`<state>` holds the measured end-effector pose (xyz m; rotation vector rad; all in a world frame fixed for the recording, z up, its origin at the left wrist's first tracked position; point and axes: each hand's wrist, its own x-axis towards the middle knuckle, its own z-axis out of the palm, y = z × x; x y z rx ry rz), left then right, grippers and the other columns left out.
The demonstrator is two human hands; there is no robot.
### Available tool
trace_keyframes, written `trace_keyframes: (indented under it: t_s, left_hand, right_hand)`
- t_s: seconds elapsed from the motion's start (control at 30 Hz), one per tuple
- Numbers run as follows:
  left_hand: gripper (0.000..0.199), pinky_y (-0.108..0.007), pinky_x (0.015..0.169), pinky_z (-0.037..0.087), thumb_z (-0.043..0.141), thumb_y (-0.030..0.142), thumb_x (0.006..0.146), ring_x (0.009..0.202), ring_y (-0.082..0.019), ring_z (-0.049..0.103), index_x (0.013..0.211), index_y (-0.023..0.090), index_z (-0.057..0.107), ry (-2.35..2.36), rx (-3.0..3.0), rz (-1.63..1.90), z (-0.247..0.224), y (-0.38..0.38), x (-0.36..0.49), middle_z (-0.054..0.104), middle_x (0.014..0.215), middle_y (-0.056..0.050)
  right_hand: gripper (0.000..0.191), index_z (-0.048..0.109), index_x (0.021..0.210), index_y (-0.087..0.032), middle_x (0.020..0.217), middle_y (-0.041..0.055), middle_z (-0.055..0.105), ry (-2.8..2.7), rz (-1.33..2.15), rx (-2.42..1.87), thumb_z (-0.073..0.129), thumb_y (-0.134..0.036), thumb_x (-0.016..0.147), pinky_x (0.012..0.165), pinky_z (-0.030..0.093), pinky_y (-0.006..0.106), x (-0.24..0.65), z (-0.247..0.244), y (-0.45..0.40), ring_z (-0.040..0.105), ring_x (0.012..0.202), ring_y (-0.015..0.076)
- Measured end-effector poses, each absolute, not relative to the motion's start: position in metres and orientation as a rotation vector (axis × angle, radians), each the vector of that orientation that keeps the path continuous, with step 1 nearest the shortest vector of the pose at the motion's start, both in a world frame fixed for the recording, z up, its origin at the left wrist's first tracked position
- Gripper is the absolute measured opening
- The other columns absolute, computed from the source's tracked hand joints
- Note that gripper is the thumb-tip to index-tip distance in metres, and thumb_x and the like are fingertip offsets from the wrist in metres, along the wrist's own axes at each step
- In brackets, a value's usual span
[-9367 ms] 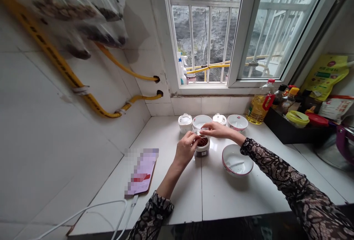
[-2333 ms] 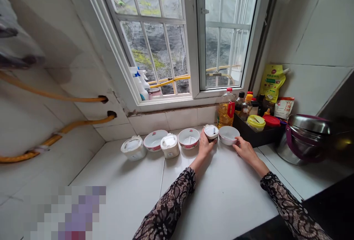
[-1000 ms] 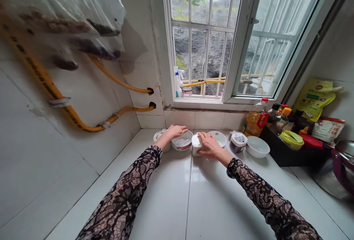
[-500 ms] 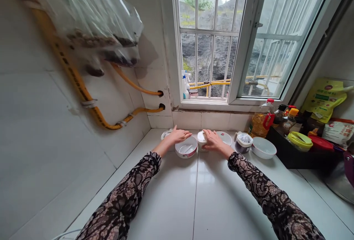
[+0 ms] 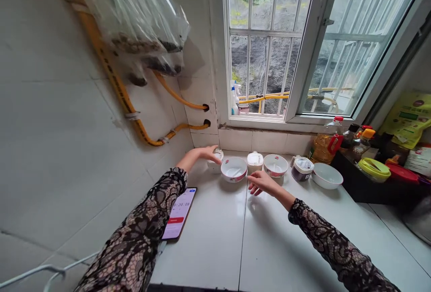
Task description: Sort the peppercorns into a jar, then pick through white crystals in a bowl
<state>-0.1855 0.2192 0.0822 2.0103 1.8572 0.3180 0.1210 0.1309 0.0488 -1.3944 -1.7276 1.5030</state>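
Observation:
My left hand (image 5: 204, 153) reaches over the leftmost white jar (image 5: 215, 161), thumb and fingers apart around its top; whether they touch it is unclear. Beside it stands a white bowl with a red pattern (image 5: 234, 169). My right hand (image 5: 261, 182) hovers over the counter in front of a white-lidded jar (image 5: 255, 162), fingers loosely spread and holding nothing. A second patterned bowl (image 5: 275, 166), a jar with dark contents (image 5: 302, 169) and a plain white bowl (image 5: 327, 176) continue the row to the right.
A phone (image 5: 181, 214) showing a timer lies beside my left forearm on the white counter (image 5: 215, 238). At the right a black box (image 5: 353, 182) holds bottles and lidded tubs, with an oil bottle (image 5: 325, 141) behind. Plastic bags (image 5: 141, 18) hang at the upper left.
My left hand has moved left from the patterned bowl to the leftmost jar. My right hand has drawn back from the white-lidded jar. The view has shifted, and the phone now shows.

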Motion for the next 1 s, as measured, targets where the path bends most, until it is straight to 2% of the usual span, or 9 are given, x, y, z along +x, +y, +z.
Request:
trace_keyframes:
  t_s: [0.07, 0.13, 0.3, 0.47, 0.67, 0.83, 1.0]
  left_hand:
    - [0.108, -0.036, 0.097, 0.047, 0.084, 0.043, 0.037, 0.127, -0.038, 0.053, 0.136, 0.021, 0.048, 1.865, 1.998, 0.243, 0.079, 0.218, -0.178, 0.053, 0.142, -0.015]
    - [0.110, -0.037, 0.095, 0.048, 0.083, 0.037, 0.037, 0.123, -0.038, 0.056, 0.139, 0.021, 0.045, 1.906, 1.985, 0.197, 0.076, 0.215, -0.170, 0.054, 0.140, -0.017]
    - [0.101, -0.031, 0.093, 0.047, 0.077, 0.035, 0.050, 0.121, -0.033, 0.058, 0.142, 0.019, 0.038, 2.046, 1.971, 0.222, 0.069, 0.195, -0.157, 0.052, 0.139, -0.017]
    - [0.090, -0.028, 0.092, 0.045, 0.075, 0.040, 0.058, 0.123, -0.031, 0.056, 0.137, 0.015, 0.040, 2.203, 1.906, 0.259, 0.067, 0.174, -0.149, 0.053, 0.138, -0.019]
    - [0.081, -0.030, 0.088, 0.047, 0.075, 0.040, 0.059, 0.119, -0.032, 0.059, 0.130, 0.016, 0.045, 2.333, 1.796, 0.242, 0.070, 0.143, -0.138, 0.057, 0.131, -0.018]
    - [0.083, -0.030, 0.085, 0.048, 0.079, 0.037, 0.054, 0.115, -0.031, 0.061, 0.129, 0.017, 0.047, 2.357, 1.763, 0.226, 0.075, 0.119, -0.123, 0.058, 0.129, -0.016]
    - [0.085, -0.031, 0.085, 0.049, 0.081, 0.035, 0.053, 0.113, -0.032, 0.062, 0.129, 0.018, 0.048, 2.326, 1.786, 0.248, 0.076, 0.093, -0.111, 0.059, 0.129, -0.015]
  right_hand:
    - [0.021, 0.057, 0.094, -0.012, 0.068, 0.0059, 0.066, -1.643, 1.674, -1.361, 0.058, -0.033, 0.091, 0.052, 0.057, 0.032, 0.110, 0.041, 0.131, 0.067, 0.056, 0.0183]
    - [0.021, 0.057, 0.095, -0.013, 0.070, 0.0050, 0.065, -1.547, 1.791, -1.312, 0.058, -0.034, 0.091, 0.053, 0.059, 0.031, 0.102, 0.036, 0.134, 0.068, 0.057, 0.0170]
    - [0.019, 0.061, 0.088, -0.010, 0.068, 0.0062, 0.064, -1.368, 1.951, -1.230, 0.055, -0.028, 0.090, 0.056, 0.061, 0.031, 0.085, 0.029, 0.143, 0.068, 0.058, 0.0166]
    - [0.019, 0.059, 0.086, -0.009, 0.066, 0.0065, 0.063, -1.243, 1.963, -1.180, 0.050, -0.025, 0.091, 0.053, 0.059, 0.028, 0.075, 0.021, 0.144, 0.067, 0.055, 0.0163]
    - [0.014, 0.058, 0.087, -0.010, 0.064, 0.0060, 0.063, -1.179, 1.961, -1.177, 0.051, -0.021, 0.090, 0.051, 0.058, 0.026, 0.073, 0.019, 0.144, 0.067, 0.054, 0.0163]
    - [0.013, 0.059, 0.086, -0.010, 0.060, 0.0057, 0.062, -1.196, 1.946, -1.250, 0.048, -0.017, 0.087, 0.046, 0.056, 0.023, 0.070, 0.025, 0.145, 0.065, 0.051, 0.0159]
    - [0.014, 0.060, 0.087, -0.010, 0.057, 0.0056, 0.062, -1.251, 1.939, -1.321, 0.048, -0.016, 0.084, 0.045, 0.058, 0.025, 0.079, 0.032, 0.136, 0.066, 0.051, 0.0177]
